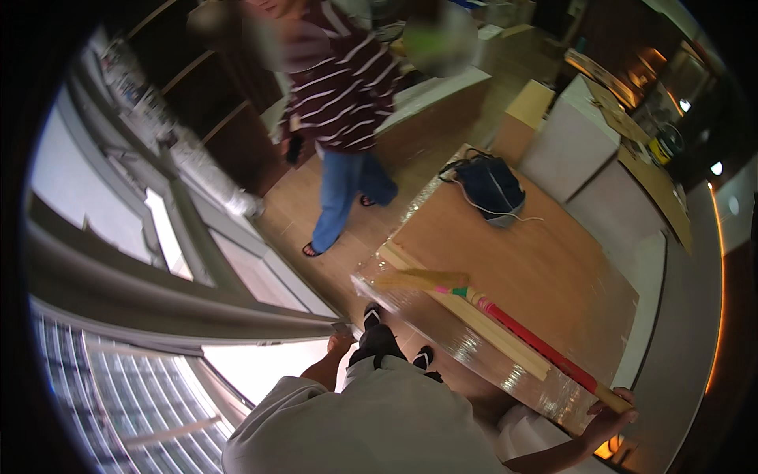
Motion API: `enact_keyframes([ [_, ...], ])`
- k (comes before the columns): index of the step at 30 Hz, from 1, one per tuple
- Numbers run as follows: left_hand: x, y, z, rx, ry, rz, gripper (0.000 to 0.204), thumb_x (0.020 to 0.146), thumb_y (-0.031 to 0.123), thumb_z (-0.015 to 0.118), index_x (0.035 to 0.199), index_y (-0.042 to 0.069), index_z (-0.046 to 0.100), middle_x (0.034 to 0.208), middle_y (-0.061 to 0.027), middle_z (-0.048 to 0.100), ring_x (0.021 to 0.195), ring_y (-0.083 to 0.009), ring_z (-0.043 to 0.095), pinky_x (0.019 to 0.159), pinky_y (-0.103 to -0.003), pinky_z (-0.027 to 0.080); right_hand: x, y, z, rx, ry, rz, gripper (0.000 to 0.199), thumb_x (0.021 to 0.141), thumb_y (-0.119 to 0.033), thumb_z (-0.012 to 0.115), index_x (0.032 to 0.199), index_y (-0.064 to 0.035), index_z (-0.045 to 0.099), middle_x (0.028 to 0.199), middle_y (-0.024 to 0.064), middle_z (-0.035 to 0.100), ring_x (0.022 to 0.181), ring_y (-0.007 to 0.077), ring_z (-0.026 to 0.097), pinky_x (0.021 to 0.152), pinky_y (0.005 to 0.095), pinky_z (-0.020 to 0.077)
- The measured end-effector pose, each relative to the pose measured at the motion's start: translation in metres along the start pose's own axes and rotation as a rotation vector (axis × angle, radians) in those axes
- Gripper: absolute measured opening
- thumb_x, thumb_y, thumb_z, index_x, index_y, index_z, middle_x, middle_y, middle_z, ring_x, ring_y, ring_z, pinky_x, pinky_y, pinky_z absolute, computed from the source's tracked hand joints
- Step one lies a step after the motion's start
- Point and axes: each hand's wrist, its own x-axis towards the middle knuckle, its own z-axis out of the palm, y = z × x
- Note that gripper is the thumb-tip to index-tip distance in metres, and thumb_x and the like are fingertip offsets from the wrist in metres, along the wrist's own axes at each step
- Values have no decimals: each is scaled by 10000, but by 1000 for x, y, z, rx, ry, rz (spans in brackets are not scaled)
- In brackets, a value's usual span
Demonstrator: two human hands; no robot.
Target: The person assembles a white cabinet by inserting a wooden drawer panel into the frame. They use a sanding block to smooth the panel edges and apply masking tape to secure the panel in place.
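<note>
My right hand (609, 417) grips the wooden end of a broom (527, 336) that lies along the near edge of a plastic-wrapped wooden table (553, 268). The broom has a red handle and straw bristles pointing left. It rests on a pale wooden slat (489, 332). My left hand (341, 346) reaches forward and touches the end of a grey window frame (237, 312); its fingers are too small to read. My dark shoes (379, 336) show below, between the frame and the table.
Another person in a striped top and blue jeans (339, 182) stands on the wooden floor beyond the table. A dark blue bag (491, 188) with a white cord sits on the table's far end. White cabinets (568, 150) stand to the right, dark shelves (213, 103) at the back left.
</note>
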Motion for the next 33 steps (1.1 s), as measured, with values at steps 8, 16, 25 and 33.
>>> enact_keyframes([
  [8, 120, -22, -75, -407, -63, 117, 266, 924, 355, 592, 1014, 171, 761, 933, -31, 749, 850, -164, 713, 771, -381, 572, -52, -26, 57, -115, 242, 45, 759, 988, -712, 286, 1156, -34, 581, 596, 33, 533, 544, 111, 499, 517, 226, 390],
  [16, 201, -27, -148, -880, -69, -142, 382, 812, 442, 636, 787, 87, 777, 754, -124, 730, 738, -274, 715, 725, -423, 548, -45, -1, 228, -353, -78, 301, 273, 1038, -252, 560, 1079, 6, 641, 734, 44, 580, 630, 112, 539, 575, 258, 433],
  [25, 195, -82, -136, -785, -206, -221, 430, 839, 494, 606, 873, 106, 789, 830, -129, 746, 770, -278, 716, 737, -406, 559, 13, 28, 236, -793, 155, 45, 326, 983, -278, 657, 942, 45, 679, 835, 90, 655, 762, 183, 613, 716, 329, 500],
  [33, 130, -114, -157, -858, -111, -378, 435, 908, 446, 588, 884, 52, 771, 770, -137, 724, 723, -270, 691, 727, -400, 550, 88, 125, 306, -455, 304, 145, 420, 997, -321, 620, 841, 66, 662, 748, 105, 653, 716, 176, 607, 683, 347, 493],
])
